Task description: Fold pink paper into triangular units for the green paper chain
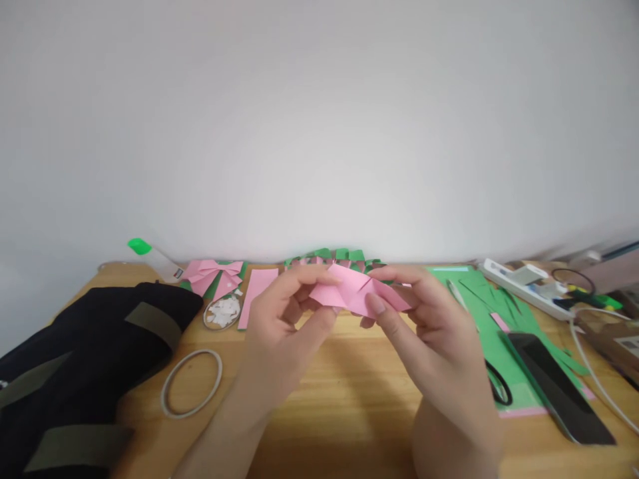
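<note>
A folded pink paper piece (355,289) is held above the wooden table (329,406) between both hands. My left hand (287,319) pinches its left end with thumb and fingers closed. My right hand (424,326) grips its right end, thumb pressed on the front. Behind the paper, at the table's back edge, lies a row of folded green and pink paper pieces (344,256).
A black bag (74,372) fills the left. Beside it lie a thin ring (192,382), a dish of white scraps (223,311), a pink paper bow (213,275), a pink strip (256,293), a green-capped bottle (152,255). Right: green paper sheets (486,313), scissors (496,386), phone (559,392), power strip (524,283).
</note>
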`<action>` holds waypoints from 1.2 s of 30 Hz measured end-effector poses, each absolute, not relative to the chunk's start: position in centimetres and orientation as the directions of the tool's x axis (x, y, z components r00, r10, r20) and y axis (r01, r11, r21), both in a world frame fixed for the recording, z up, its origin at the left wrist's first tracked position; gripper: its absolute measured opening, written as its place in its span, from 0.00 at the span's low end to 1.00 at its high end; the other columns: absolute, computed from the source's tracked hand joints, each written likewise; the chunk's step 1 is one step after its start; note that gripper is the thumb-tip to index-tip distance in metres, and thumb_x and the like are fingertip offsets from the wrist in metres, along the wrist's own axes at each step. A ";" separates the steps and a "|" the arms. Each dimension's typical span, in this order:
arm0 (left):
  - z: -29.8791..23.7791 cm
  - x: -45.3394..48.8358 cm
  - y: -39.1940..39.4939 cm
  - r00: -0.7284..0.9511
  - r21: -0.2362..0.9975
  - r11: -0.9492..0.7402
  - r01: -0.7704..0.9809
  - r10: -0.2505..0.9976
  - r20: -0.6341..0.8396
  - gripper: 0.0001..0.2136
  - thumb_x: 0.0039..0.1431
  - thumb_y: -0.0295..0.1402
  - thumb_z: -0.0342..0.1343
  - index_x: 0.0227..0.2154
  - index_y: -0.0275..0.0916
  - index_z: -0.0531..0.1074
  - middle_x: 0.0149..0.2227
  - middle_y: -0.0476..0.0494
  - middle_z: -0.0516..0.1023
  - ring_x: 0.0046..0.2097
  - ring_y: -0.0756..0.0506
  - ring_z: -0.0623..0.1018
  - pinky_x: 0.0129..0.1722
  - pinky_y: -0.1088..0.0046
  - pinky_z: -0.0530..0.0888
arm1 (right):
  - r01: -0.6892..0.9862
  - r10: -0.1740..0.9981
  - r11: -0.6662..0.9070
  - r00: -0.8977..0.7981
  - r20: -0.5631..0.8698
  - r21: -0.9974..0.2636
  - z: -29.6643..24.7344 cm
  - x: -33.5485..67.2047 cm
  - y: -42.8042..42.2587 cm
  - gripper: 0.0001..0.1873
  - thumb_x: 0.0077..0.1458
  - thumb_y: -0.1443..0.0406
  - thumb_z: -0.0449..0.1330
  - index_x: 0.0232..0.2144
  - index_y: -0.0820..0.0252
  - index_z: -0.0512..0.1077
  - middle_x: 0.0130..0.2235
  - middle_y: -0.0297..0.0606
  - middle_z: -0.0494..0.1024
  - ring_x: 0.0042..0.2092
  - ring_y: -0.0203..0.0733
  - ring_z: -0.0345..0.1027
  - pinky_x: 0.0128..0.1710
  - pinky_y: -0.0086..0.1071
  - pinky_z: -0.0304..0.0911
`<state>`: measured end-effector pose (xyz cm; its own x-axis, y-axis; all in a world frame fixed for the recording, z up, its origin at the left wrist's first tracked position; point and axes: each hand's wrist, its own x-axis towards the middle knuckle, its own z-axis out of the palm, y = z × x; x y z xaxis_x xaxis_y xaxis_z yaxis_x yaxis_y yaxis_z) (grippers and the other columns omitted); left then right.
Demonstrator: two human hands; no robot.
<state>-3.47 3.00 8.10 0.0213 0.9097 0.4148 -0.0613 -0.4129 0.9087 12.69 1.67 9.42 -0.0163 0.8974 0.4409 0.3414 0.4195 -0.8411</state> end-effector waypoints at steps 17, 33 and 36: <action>4.7 -5.0 4.9 0.370 0.820 -0.302 0.486 0.921 0.121 0.16 0.55 0.22 0.51 0.45 0.40 0.74 0.46 0.43 0.82 0.46 0.44 0.81 0.42 0.71 0.76 | 0.589 0.968 0.165 -0.252 0.014 -0.791 5.0 13.4 4.6 0.10 0.49 0.68 0.59 0.34 0.60 0.79 0.18 0.29 0.73 0.20 0.35 0.65 0.20 0.27 0.58; -2.0 -18.1 -6.2 -0.113 0.493 0.184 0.850 0.979 -0.170 0.05 0.54 0.33 0.53 0.25 0.40 0.69 0.34 0.37 0.75 0.45 0.31 0.73 0.48 0.50 0.68 | 0.786 0.985 0.101 -0.165 -0.049 -0.610 -2.5 12.3 -3.0 0.16 0.59 0.59 0.54 0.44 0.62 0.74 0.22 0.36 0.76 0.22 0.44 0.70 0.23 0.32 0.58; -0.5 -16.9 -7.6 -0.006 0.627 0.128 0.768 0.981 -0.192 0.08 0.58 0.37 0.51 0.28 0.40 0.70 0.33 0.41 0.76 0.40 0.38 0.76 0.43 0.59 0.72 | 0.730 0.951 0.253 -0.309 0.023 -0.635 -0.4 11.1 -4.7 0.15 0.58 0.62 0.57 0.47 0.59 0.73 0.31 0.40 0.80 0.30 0.44 0.75 0.32 0.35 0.68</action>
